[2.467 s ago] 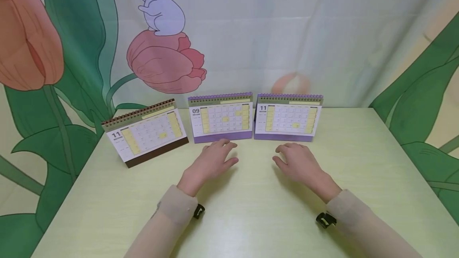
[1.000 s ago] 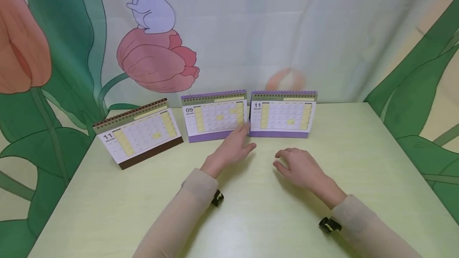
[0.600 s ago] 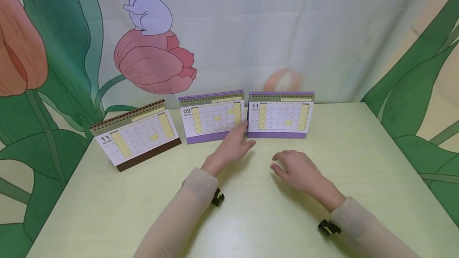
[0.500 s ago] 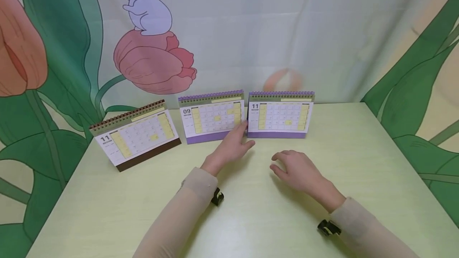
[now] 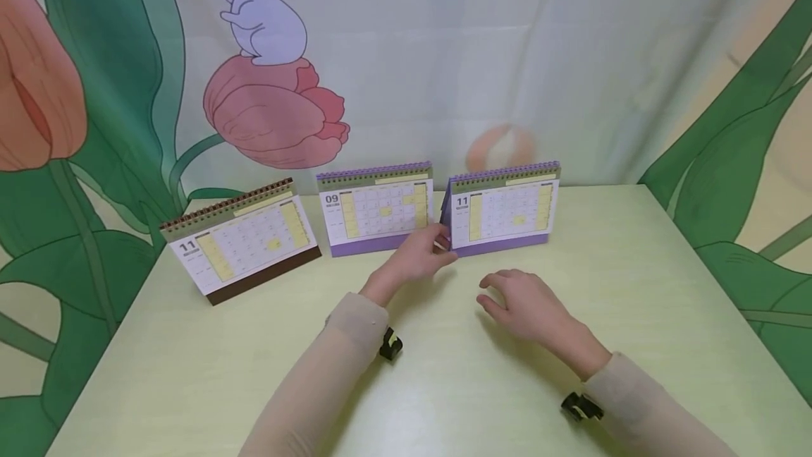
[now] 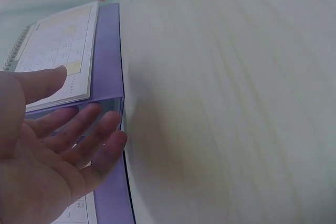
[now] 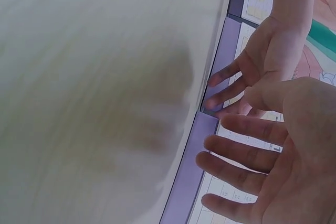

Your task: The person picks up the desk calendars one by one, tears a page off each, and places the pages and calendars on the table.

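Head view: the left hand (image 5: 415, 254) curls round the purple "11" desk calendar (image 5: 504, 211) at its left edge, now swung nearer; the right hand (image 5: 528, 305) hangs relaxed.

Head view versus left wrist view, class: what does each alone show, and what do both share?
Only the head view shows the brown-based calendar and the cartoon animal.
Only the left wrist view shows the palm side of the left hand.
Both include two purple-based calendars, that hand, the right hand and the table.
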{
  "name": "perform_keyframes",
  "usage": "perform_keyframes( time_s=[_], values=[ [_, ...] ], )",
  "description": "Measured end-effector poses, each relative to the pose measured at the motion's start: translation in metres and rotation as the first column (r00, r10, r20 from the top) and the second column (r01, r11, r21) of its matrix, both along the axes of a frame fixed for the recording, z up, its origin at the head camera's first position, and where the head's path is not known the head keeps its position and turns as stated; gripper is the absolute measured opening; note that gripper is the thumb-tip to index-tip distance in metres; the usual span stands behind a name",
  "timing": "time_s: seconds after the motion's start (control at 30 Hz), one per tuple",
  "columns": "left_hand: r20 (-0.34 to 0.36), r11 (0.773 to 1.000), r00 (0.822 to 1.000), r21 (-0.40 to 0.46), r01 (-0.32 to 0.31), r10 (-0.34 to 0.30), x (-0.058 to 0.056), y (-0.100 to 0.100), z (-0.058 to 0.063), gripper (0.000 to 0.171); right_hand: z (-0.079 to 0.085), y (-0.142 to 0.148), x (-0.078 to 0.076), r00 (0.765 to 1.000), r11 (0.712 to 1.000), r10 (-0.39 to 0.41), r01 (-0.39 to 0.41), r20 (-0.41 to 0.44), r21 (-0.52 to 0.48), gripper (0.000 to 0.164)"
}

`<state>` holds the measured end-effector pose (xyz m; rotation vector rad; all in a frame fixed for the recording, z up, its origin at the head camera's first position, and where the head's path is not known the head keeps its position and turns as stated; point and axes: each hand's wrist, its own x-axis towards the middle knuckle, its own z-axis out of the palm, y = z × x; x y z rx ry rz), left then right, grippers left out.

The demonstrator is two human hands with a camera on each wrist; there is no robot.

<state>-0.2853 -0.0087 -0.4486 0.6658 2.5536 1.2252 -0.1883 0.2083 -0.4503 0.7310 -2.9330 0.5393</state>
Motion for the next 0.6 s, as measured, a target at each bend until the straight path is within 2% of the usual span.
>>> perform_keyframes(
  time_s=[0.27, 0.43, 0.6],
  values=[
    [0.019, 0.999, 1.000, -0.033, -0.005, 0.005, -0.010, 0.007, -0.005, 0.028, -0.003, 0.001, 0.001, 1.000, 1.000, 0.013, -0.013, 0.015, -0.008, 0.025],
    [0.028, 0.998, 1.000, -0.067, -0.006, 0.008, -0.017, 0.013, -0.008, 0.028, -0.003, 0.001, 0.002, 1.000, 1.000, 0.019, -0.019, 0.024, -0.020, 0.025],
    [0.006, 0.998, 1.000, -0.057, 0.004, -0.003, -0.021, 0.015, -0.010, 0.030, -0.001, 0.000, 0.003, 0.999, 1.000, 0.025, -0.024, 0.031, -0.017, 0.026]
  ],
)
